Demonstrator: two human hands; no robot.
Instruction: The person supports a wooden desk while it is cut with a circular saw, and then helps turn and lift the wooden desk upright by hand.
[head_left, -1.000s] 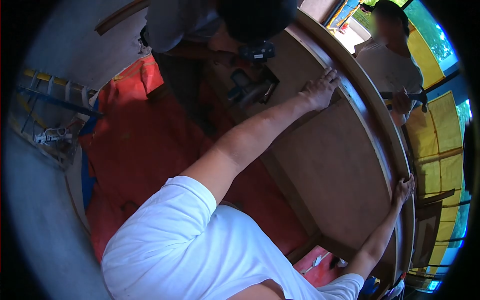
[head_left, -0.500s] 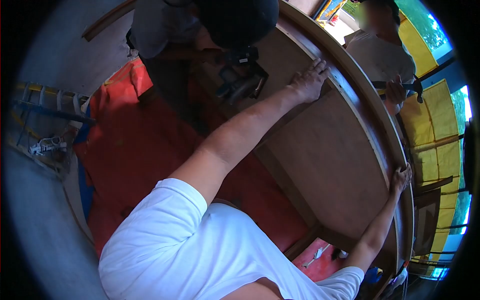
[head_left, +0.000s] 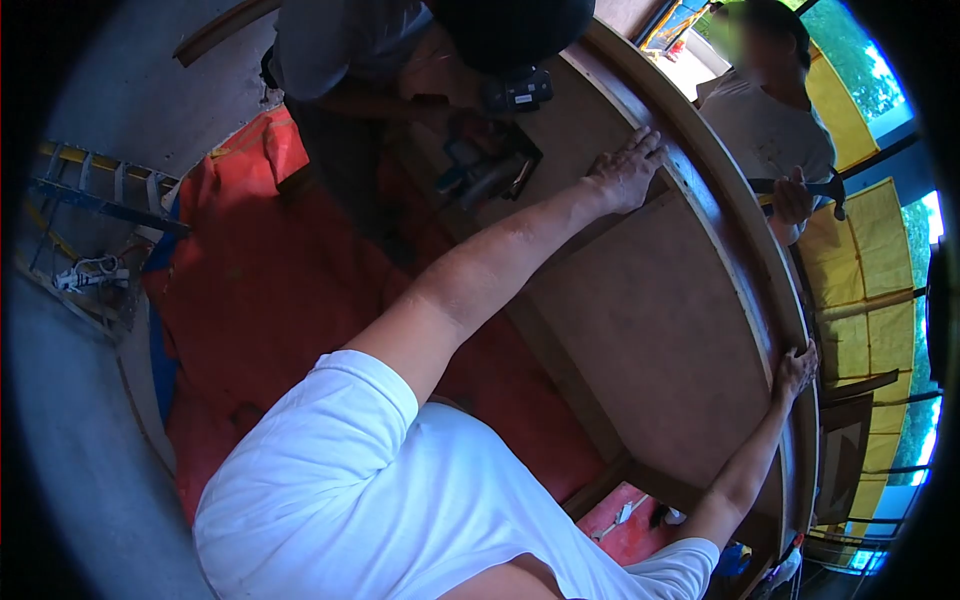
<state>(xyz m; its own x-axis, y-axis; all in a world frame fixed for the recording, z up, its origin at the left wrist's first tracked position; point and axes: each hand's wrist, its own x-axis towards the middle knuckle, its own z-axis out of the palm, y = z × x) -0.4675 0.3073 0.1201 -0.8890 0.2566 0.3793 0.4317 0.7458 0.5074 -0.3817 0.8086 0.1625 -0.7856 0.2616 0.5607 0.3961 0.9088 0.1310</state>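
Observation:
A large brown wooden panel (head_left: 650, 310) with a raised wooden frame (head_left: 700, 215) stretches in front of me, its long edge bowed by the lens. My left hand (head_left: 625, 172) rests flat on the near side of the frame, fingers stretched out and holding nothing. Further along, at lower right, my right hand (head_left: 796, 370) has its fingers wrapped over the frame's outer edge. Left of my left hand, a co-worker bends over the panel with a dark cordless circular saw (head_left: 490, 165); its blade's contact with the wood is hidden.
Another person across the frame holds a hammer (head_left: 825, 188). Red sheeting (head_left: 270, 300) covers the floor beneath. A ladder (head_left: 110, 190) lies at left by the grey wall. Tools lie on the red sheet near a wrench (head_left: 612, 520). Yellow tarpaulin (head_left: 860, 250) hangs at right.
My view has shifted slightly. The co-worker's head and saw body appear a little further right. Both of my hands keep their places on the frame. The other person still holds the hammer.

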